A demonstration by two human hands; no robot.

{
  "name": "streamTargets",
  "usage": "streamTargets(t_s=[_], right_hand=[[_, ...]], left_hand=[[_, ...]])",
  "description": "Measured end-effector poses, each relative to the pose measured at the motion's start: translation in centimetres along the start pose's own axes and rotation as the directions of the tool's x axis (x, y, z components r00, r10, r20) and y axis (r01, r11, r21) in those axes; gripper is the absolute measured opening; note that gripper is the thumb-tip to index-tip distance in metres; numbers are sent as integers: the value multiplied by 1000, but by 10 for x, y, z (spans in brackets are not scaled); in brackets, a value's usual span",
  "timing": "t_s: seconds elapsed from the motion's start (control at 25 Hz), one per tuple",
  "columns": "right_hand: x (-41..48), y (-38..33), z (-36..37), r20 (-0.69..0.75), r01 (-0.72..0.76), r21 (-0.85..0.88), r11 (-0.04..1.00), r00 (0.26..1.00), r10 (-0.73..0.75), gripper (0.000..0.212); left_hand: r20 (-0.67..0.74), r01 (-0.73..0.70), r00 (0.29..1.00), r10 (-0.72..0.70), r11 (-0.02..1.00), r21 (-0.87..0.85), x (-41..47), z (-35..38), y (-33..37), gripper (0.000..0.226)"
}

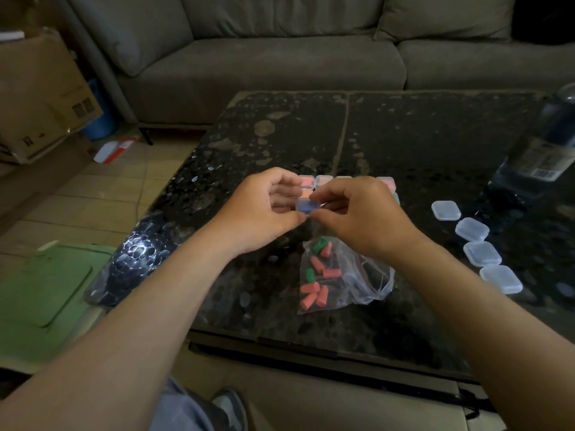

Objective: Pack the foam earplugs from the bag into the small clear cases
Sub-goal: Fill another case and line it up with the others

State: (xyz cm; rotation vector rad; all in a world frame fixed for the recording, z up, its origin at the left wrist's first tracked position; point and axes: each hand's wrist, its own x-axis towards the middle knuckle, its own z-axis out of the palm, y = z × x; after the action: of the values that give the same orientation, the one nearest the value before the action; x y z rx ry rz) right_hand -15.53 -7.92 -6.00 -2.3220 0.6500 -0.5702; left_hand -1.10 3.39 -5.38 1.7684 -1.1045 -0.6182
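Note:
Both my hands hold one small clear case (306,206) with blue earplugs inside, above the dark table (420,144). My left hand (264,209) grips its left side and my right hand (354,213) pinches its right edge. Just below lies an open clear bag (357,281) with several pink earplugs (311,293) and two green ones (320,246). Behind my hands sit several filled cases (323,181) holding pink plugs, partly hidden. A row of several empty closed cases (471,229) lies at the right.
A large plastic bottle (547,141) stands at the table's right edge. A grey sofa (280,57) runs behind the table. Cardboard boxes (40,98) and a green lid (40,290) lie on the floor at the left. The table's near edge is close to my knees.

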Motion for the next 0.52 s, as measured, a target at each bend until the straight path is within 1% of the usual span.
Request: streamTargets(t_s=[0.08,0.2,0.32,0.52], right_hand=[[3,4,8,-23,-13,-61,998,1000,12,26],[4,8,18,0,-62,-143,988,998,62,29],[5,10,26,11,-99,-176,979,995,102,30],[7,14,34,9,-108,-230,967,994,113,29]], left_hand=[[-68,29,998,-20,989,145,8,-8,-9,40],[-163,113,985,-56,924,366,15,-17,-22,25],[-146,99,989,-31,866,490,19,-15,-30,13],[-105,35,994,34,804,594,21,-14,-35,9]])
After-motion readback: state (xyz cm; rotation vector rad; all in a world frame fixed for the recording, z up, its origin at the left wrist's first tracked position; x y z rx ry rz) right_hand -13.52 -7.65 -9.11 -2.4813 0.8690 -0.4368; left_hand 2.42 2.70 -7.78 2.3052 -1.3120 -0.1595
